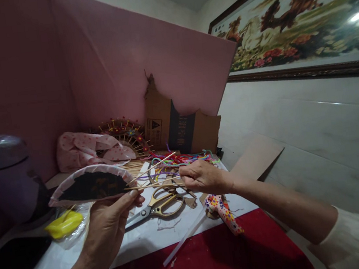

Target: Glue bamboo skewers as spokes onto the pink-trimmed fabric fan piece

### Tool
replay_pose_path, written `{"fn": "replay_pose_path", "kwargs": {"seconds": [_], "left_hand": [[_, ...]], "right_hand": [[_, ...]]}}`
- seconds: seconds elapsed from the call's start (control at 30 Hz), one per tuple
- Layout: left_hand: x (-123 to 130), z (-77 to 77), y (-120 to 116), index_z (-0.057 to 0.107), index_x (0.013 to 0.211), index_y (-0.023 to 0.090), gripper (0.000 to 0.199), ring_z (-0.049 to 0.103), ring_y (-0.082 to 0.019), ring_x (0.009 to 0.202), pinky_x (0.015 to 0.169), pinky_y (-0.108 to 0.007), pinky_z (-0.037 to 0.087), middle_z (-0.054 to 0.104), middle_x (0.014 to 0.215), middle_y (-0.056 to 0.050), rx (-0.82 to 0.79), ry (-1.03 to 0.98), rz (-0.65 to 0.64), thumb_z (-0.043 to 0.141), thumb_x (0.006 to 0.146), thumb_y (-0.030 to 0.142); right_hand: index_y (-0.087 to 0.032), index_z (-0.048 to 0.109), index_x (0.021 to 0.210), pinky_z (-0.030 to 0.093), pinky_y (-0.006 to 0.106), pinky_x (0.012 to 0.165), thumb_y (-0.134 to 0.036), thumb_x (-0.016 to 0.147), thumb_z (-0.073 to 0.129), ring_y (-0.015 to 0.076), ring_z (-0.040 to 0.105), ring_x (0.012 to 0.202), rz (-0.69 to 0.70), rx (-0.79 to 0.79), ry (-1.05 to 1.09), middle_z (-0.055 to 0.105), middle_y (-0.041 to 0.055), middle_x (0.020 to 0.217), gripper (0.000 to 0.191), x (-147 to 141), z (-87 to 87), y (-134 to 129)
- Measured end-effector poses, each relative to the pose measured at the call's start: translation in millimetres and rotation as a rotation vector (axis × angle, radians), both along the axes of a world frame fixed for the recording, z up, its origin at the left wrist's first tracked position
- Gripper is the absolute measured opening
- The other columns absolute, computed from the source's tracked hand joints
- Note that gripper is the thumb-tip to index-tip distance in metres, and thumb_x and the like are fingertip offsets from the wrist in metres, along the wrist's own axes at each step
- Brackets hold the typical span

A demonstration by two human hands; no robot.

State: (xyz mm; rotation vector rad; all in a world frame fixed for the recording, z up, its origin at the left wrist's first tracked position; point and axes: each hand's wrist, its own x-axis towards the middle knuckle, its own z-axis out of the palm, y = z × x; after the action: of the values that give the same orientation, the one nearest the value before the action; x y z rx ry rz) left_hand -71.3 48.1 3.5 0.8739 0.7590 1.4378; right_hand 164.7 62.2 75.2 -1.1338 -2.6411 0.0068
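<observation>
My left hand (111, 220) is closed on the lower edge of a half-round cardboard piece (90, 186), dark inside with a pale fabric rim. Thin wooden sticks (155, 185) run from the right end of that piece toward my right hand (203, 177), whose fingers are pinched around their far ends. One more stick slants up from the same end. Below the sticks, gold-handled scissors (162, 206) lie on the white surface. A clear glue stick (183, 242) lies nearer the front edge, beside a flower-patterned fabric bundle (223, 214).
Behind stand torn cardboard (168, 127), a decorated stick fan (129, 134) and pink fabric (92, 148). Colourful pipe cleaners (182, 157) lie beyond my right hand. At left are a yellow item (64, 223), a dark flat object (18, 266) and a lidded container (5, 184).
</observation>
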Motion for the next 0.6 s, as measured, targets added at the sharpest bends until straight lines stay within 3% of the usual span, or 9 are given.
{"fn": "replay_pose_path", "kwargs": {"seconds": [0.37, 0.6], "left_hand": [[5.4, -2.8, -1.2, 0.072, 0.062, 0.014, 0.006, 0.064, -0.016, 0.065, 0.064, -0.021, 0.050, 0.071, 0.063, -0.005, 0.014, -0.024, 0.071, 0.075, 0.058, 0.015], [1.2, -1.0, 4.5, 0.073, 0.067, 0.010, 0.010, 0.066, -0.019, 0.075, 0.066, -0.022, 0.051, 0.073, 0.072, -0.009, -0.079, -0.064, 0.029, 0.074, 0.059, 0.017]], "right_hand": [[-0.018, 0.040, 0.051, 0.018, 0.025, 0.050, -0.013, 0.072, 0.044, 0.0090, 0.026, 0.048, -0.099, -0.074, 0.136, 0.032, -0.0056, 0.049, 0.022, -6.0, -11.6, 13.7], [-0.018, 0.050, 0.065, 0.033, 0.021, 0.057, -0.023, 0.088, 0.034, 0.0094, 0.042, 0.058, 0.000, -0.251, 0.256, 0.047, -0.0035, 0.061, 0.029, 3.4, -3.6, 7.9]]}}
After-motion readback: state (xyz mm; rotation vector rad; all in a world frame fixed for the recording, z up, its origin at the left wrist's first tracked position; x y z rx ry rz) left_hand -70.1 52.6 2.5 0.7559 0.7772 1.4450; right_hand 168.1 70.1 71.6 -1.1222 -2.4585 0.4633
